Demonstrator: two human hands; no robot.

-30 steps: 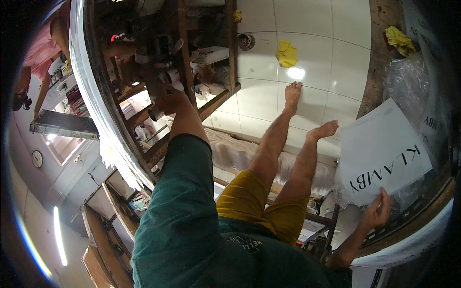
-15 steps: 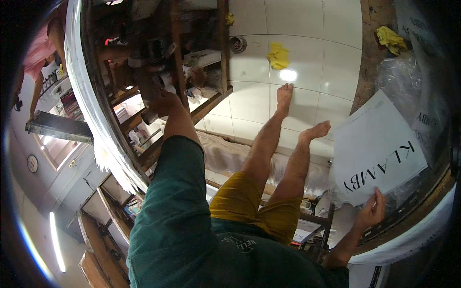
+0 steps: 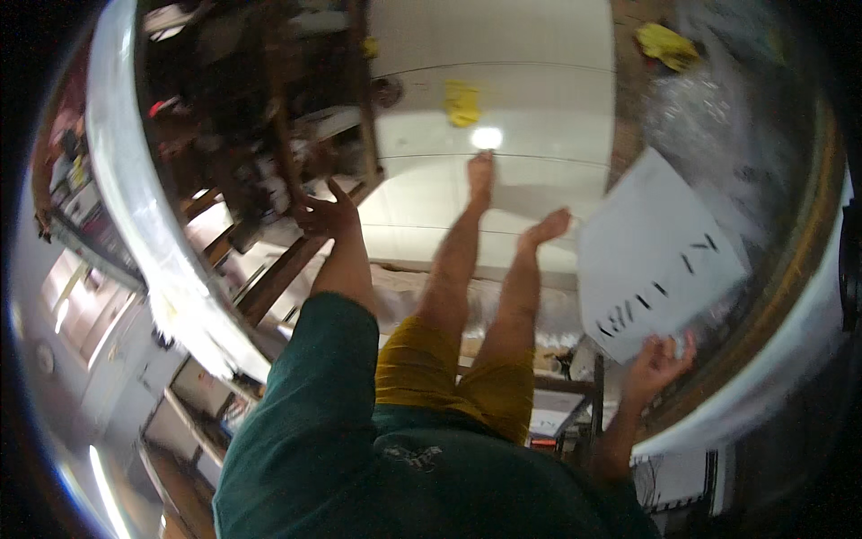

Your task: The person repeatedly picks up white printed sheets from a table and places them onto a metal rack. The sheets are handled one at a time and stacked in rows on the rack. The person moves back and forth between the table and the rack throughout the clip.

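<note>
My left hand is stretched out beside the dark wooden shelf rack, its fingers spread and nothing in them. On the right, a white sheet with large black lettering lies slanted over clear plastic wrapping. I cannot tell whether the sheet is paper or a flat bag. At its near edge is my right hand, fingers curled and seemingly pinching the edge. Motion blur softens the fingertips.
A yellow cloth lies on the pale tiled floor, near my bare feet. Another yellow cloth rests on the work surface at the far right. A shiny curved plastic-covered edge runs along the left.
My left hand has drawn back from the dark items in the rack and its fingers have spread. The view has shifted, moving everything leftward. My right hand stays at the sheet's edge.
</note>
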